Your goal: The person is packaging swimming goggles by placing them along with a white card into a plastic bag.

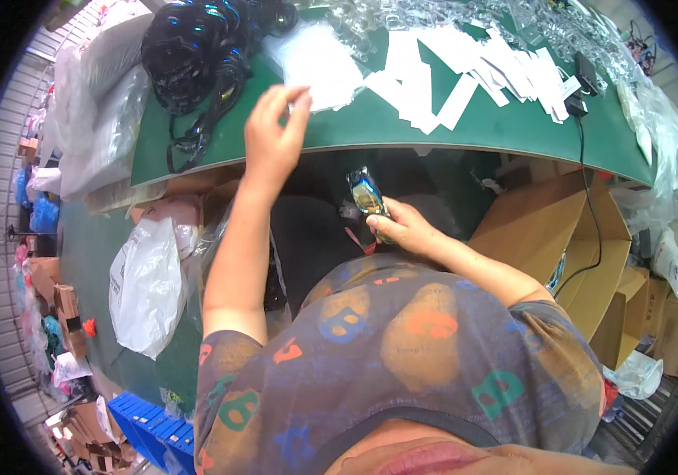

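My right hand (401, 223), below the table's edge, grips a shiny black item with a mirrored gold-blue lens (366, 194), which looks like goggles. My left hand (277, 131) is raised by the front of the green table. Its thumb and fingertips come together beside a stack of clear plastic bags (319, 67); whether a thin thing is between them I cannot make out. Left of that hand lies a heap of glossy black items with straps (185, 59), one strap drooping near the table's edge.
White paper slips (414, 83) and many small clear plastic pieces (402, 16) cover the back of the green table (363, 127). A black cable (584, 158) hangs over its right edge. An open cardboard box (529, 226) stands at right. A white plastic bag (145, 289) lies at left.
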{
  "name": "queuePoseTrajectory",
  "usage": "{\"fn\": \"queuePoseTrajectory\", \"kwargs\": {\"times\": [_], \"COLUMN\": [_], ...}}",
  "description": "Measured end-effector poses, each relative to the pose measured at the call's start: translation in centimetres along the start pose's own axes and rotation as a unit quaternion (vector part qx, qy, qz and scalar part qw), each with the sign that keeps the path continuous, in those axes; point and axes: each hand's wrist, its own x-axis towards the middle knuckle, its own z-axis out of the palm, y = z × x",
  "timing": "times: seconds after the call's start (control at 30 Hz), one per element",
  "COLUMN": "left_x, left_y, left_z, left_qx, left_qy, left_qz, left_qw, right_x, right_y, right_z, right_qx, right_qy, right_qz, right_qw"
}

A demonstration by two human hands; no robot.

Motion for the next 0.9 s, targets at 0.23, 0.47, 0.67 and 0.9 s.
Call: {"fn": "queuePoseTrajectory", "kwargs": {"times": [0.23,0.47,0.67,0.9], "left_x": [8.0,5.5,3.7,2.3], "left_y": [-7.7,-5.3,-5.4,-4.9], "left_z": [2.3,0.4,-0.2,-0.3], "left_qx": [0.240,0.210,0.160,0.208], "left_qy": [-0.148,-0.113,-0.078,-0.131], "left_qz": [0.006,0.081,0.102,0.085], "left_qw": [0.959,0.968,0.979,0.966], "right_x": [-1.1,-0.9,-0.1,-0.1], "right_y": [0.6,0.9,1.7,1.9], "right_z": [1.3,0.1,0.8,0.7], "right_qx": [-0.047,-0.057,-0.058,-0.089], "right_qy": [-0.025,-0.002,-0.026,-0.045], "right_qz": [0.016,0.036,0.002,0.033], "right_qw": [0.998,0.998,0.998,0.994]}}
